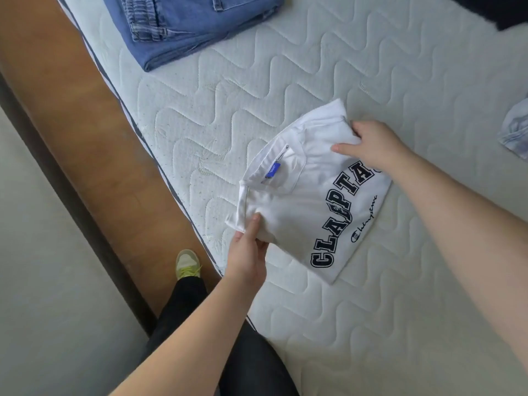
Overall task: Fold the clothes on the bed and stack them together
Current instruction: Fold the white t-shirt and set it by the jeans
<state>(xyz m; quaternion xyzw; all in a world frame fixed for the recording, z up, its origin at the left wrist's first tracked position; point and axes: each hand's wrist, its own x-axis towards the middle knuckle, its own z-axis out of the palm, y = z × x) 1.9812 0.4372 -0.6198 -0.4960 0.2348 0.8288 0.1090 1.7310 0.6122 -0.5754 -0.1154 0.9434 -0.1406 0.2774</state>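
Both hands hold a folded white T-shirt (pixel 300 201) on the bed's quilted mattress (pixel 314 67).

The shirt lies folded near the bed's left edge, dark block lettering and a blue neck label (pixel 273 170) facing up. The left hand (pixel 247 252) pinches the shirt's near-left corner — thumb on top, the other fingers curled beneath the cloth. The right hand (pixel 371 147) grips the far right edge, thumb over the fabric and fingers clamped around the fold. Folded blue jeans (pixel 183 27) lie well apart toward the top left — a dark garment (pixel 497 10) sits at the top right corner and a pale blue one (pixel 517 130) at the right edge. A wooden bed frame (pixel 85 132) runs alongside the mattress, with a shoe (pixel 187 264) beside it.
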